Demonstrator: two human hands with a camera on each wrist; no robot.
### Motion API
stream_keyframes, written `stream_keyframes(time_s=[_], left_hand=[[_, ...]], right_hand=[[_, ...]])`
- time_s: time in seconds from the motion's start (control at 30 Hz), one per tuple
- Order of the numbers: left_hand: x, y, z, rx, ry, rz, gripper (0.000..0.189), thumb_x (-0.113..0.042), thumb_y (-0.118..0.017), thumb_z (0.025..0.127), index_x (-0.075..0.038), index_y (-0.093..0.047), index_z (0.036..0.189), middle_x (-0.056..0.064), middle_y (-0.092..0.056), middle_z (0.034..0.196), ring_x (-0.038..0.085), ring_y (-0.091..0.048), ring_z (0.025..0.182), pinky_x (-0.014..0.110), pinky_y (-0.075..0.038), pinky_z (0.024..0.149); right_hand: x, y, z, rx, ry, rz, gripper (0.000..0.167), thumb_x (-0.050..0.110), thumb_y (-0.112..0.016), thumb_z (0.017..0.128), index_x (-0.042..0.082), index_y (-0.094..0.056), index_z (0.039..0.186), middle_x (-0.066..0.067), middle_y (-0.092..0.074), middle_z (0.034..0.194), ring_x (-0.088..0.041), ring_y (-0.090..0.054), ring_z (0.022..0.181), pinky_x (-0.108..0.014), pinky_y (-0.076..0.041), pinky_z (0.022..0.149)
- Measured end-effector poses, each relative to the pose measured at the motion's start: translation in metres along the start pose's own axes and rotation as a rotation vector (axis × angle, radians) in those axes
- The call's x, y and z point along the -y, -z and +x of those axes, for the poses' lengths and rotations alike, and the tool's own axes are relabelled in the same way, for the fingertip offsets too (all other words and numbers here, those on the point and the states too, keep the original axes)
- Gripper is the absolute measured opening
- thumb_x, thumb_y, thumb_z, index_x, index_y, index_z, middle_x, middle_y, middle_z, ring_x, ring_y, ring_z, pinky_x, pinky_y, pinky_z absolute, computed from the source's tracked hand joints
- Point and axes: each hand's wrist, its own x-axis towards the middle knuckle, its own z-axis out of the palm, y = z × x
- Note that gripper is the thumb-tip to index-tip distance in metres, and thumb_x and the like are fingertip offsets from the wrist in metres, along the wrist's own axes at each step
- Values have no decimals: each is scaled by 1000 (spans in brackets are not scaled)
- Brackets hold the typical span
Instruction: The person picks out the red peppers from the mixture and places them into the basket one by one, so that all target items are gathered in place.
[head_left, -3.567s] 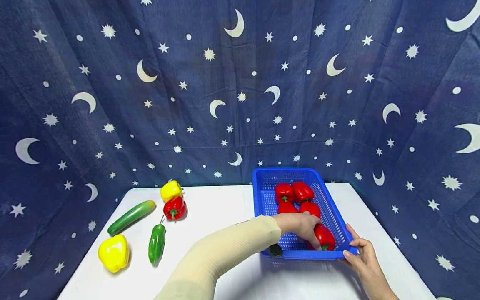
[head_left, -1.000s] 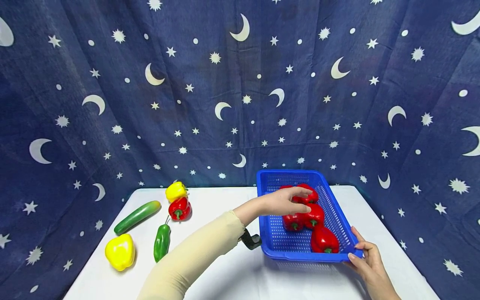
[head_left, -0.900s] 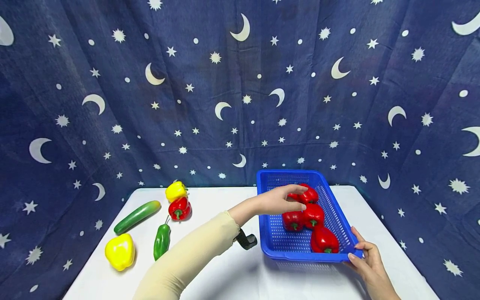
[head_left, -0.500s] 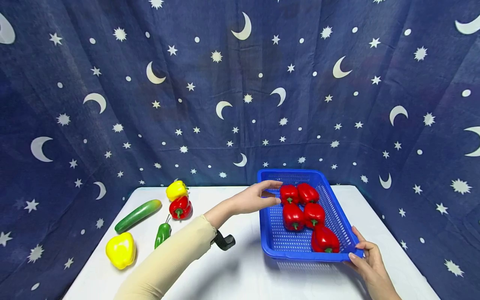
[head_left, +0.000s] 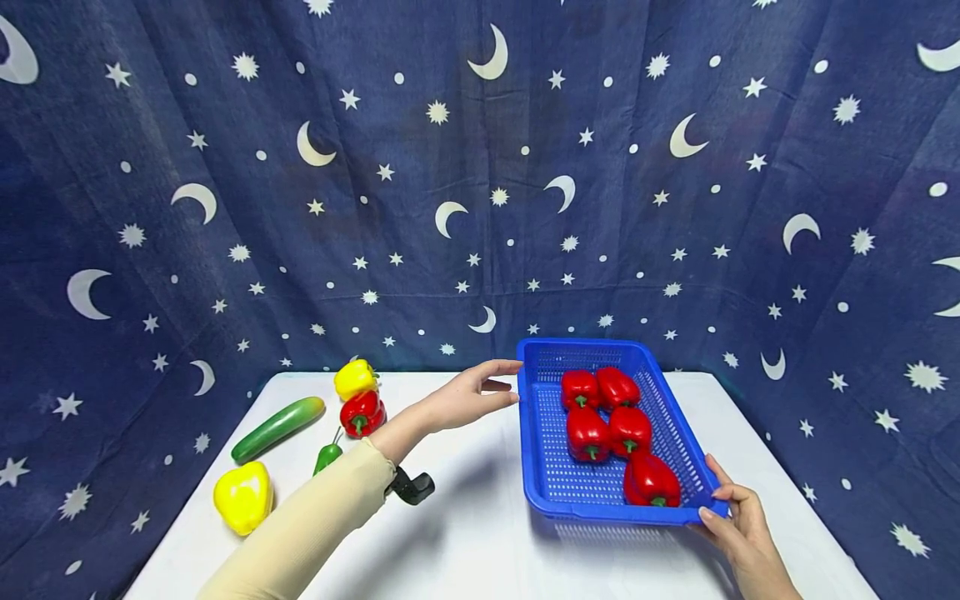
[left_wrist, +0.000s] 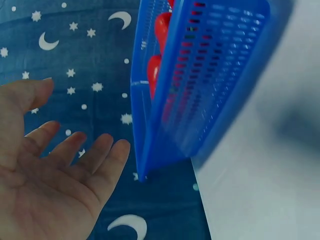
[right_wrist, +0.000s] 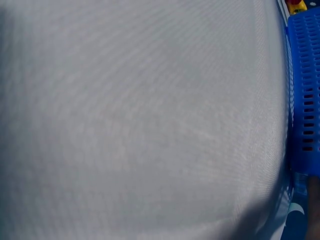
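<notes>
In the head view my left hand (head_left: 467, 398) holds nothing, its fingers extended toward the left rim of a blue plastic basket (head_left: 531, 467). The left wrist view shows that hand (left_wrist: 57, 185) palm up to the camera, fingers spread and apart from the basket (left_wrist: 220, 65). My right hand (head_left: 741, 529) grips the basket's near right corner, thumb on the rim. Several red bell peppers lie inside, one bell pepper (head_left: 651, 480) in the near right part and another bell pepper (head_left: 580, 389) farther back. The right wrist view barely catches that hand at its edge.
On the white table (head_left: 465, 533), to the left, are a zucchini-like green vegetable (head_left: 277, 429), a yellow bell pepper (head_left: 244, 497), a second yellow bell pepper (head_left: 356, 380), a red bell pepper (head_left: 363, 413) and a partly hidden green pepper (head_left: 327, 456). A starry blue curtain (head_left: 420, 275) hangs behind.
The left hand let go of a red bell pepper in the basket's near right part, then lifted and drew left out over the left rim. The right hand stays on the corner.
</notes>
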Motion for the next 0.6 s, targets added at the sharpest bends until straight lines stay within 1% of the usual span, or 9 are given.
stream_keyframes(time_s=[0.1,0.17,0.23,0.43,0.6], left_hand=[[6,7,-6,-25,8,15,55,-25,-65,101,-14,-48,152,9,-49,153,30,-54,134,46,-49,105],[11,12,-11,-42,18,20,55,-25,-65,101,-14,-47,152,6,-49,153,28,-54,134,46,-49,105],[15,18,-17,-57,34,23,56,-26,-66,101,-14,-47,152,4,-49,153,29,-54,134,46,-49,105],[27,33,-31,-88,86,19,56,-28,-65,102,-15,-46,153,3,-47,155,31,-51,137,49,-47,107],[35,43,-43,-119,119,28,57,-27,-65,101,-16,-45,154,2,-47,155,29,-51,137,48,-48,106]], right_hand=[[0,0,0,2,5,3,25,-7,-43,105,4,-30,122,3,-19,168,7,-47,125,-21,-55,86],[0,0,0,3,1,4,25,-7,-43,105,5,-30,122,3,-18,168,7,-47,124,-21,-55,86],[1,0,0,3,3,5,25,-7,-43,105,5,-30,122,3,-19,168,7,-48,124,-21,-55,86],[0,0,1,4,18,14,25,-9,-43,104,5,-31,122,9,-25,164,6,-48,124,-22,-56,86],[2,0,0,-6,-14,-17,26,-5,-45,105,7,-31,122,5,-20,168,8,-48,123,-21,-55,86]])
